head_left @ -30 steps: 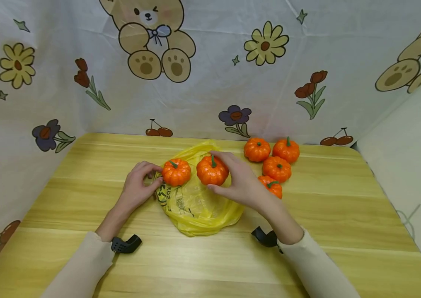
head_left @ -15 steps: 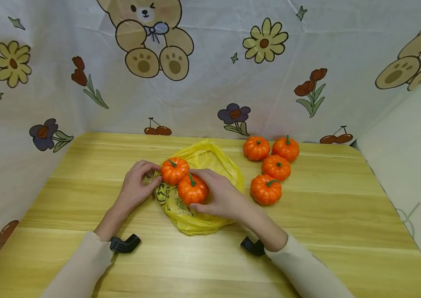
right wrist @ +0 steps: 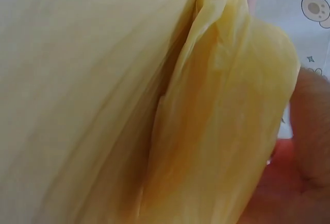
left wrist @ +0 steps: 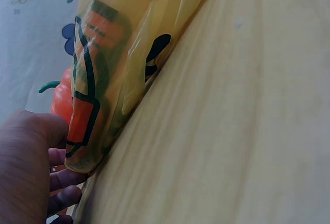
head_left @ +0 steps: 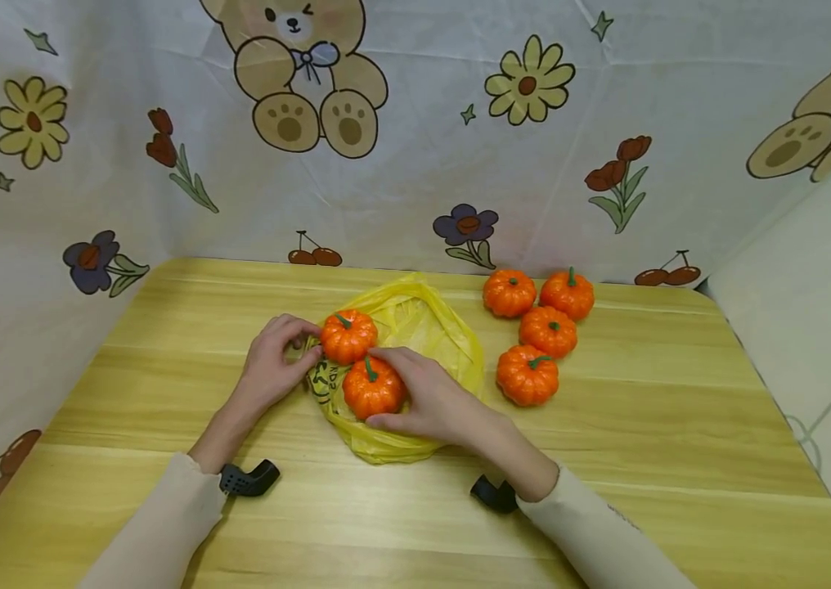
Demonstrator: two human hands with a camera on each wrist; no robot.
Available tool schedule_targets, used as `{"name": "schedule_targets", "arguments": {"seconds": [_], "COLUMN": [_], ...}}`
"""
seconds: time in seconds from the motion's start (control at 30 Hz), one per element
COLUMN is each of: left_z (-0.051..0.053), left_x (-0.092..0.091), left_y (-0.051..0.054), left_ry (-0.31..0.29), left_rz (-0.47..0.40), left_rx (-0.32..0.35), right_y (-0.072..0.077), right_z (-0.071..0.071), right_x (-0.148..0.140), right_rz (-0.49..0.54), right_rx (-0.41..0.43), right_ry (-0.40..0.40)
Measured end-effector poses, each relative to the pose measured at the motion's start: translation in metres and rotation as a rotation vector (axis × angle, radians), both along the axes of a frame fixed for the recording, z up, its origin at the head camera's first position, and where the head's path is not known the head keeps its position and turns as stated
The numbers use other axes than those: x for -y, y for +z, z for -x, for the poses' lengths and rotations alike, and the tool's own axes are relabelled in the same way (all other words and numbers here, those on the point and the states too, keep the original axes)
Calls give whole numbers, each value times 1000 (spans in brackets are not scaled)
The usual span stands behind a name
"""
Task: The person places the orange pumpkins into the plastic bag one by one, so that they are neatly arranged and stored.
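A yellow plastic bag (head_left: 452, 339) lies with its mouth spread upward on the wooden table. My left hand (head_left: 273, 358) holds the left rim of the bag between thumb and fingers; the left wrist view shows the printed bag wall (left wrist: 124, 44) beside that hand. One small orange pumpkin (head_left: 348, 337) with a green stem sits at the bag's left side, right by my left fingertips. Just in front of it is a second pumpkin (head_left: 371, 389), gripped from the right by my right hand (head_left: 433, 397). In the right wrist view the bag (right wrist: 221, 116) hides most of this pumpkin.
Several loose pumpkins (head_left: 548, 331) sit in a cluster to the right of the bag, on the wooden table (head_left: 651, 425). A pale cloth (head_left: 401, 164) printed with bears and flowers hangs behind the table.
My right hand has carried its pumpkin left and toward me, lowering it beside the other pumpkin in the bag. My left hand has stayed at the bag's rim.
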State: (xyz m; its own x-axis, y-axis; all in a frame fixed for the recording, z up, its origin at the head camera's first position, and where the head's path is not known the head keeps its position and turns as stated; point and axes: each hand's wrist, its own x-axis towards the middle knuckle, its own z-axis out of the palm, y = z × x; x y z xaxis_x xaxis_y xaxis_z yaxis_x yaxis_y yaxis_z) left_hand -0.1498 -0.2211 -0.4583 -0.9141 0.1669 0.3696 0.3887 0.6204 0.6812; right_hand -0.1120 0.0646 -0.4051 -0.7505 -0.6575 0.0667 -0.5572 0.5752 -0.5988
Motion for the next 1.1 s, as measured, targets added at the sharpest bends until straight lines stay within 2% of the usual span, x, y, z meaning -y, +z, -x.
{"name": "schedule_targets", "arguments": {"seconds": [0.13,0.3,0.43,0.67,0.93,1.1], "left_z": [0,0,0,1,2,1], "left_x": [0,0,0,0,0,1], "left_y": [0,0,-1,-1,-1,-1], "left_ry": [-5,-9,-9,-8,-12,-12], "left_rz": [-5,-11,-13,-13,-15,-18], "left_rx": [1,6,11,13,2,5], "right_y": [2,2,1,-1,0,1], "right_z": [-1,-2,0,3,3,2], "right_x": [-2,-5,-5,-5,-4,-6], "right_rz": [-19,-28,-13,-5,-15,-28], "right_rx": [53,98,80,20,5,5], "right_ry": [20,-6,-19,18,38,24]}}
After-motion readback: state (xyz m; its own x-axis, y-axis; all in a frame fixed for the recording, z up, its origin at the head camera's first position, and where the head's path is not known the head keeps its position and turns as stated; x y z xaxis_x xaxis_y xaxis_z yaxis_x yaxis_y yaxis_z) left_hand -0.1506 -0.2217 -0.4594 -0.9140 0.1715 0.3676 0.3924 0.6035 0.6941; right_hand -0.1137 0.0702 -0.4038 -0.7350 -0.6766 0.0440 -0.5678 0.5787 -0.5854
